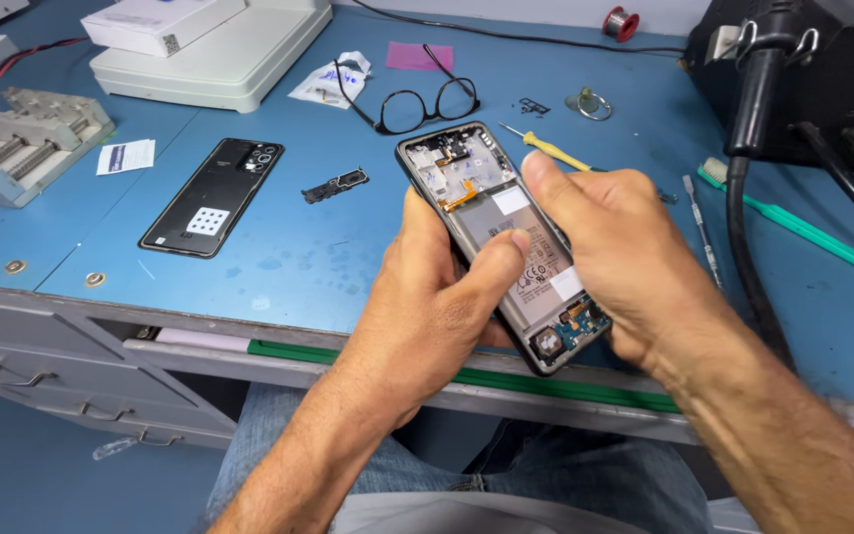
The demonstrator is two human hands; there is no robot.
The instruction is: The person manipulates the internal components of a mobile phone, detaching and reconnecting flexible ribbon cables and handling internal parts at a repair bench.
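Left fingers: the left hand is wrapped round the opened phone from its left edge, thumb laid across the grey battery in the middle, the other fingers hidden behind the frame. Closed and gripping.
Right fingers: the right hand comes over the phone's right edge, one fingertip pressed on the upper part of the battery area, the rest curled along the side of the frame. Also closed on the phone.
Phone: back cover off, insides facing up, held tilted above the front edge of the blue bench, top end pointing away from the person. Circuit boards show at both ends, with an orange flex strip near the top.
Just beyond the hands: a yellow-handled screwdriver lies past the phone's top right corner, and a pair of black glasses sits just beyond its top left corner.
Left of the hands: a small black part lies loose on the bench; further left is the black back cover, lying flat, well apart from the phone.
Right of the hands: a thin metal tool, then a green-handled brush, with a thick black hose running between them.
Far left: a grey metal jig and a white machine.
Below: the person's jeans under the bench edge.
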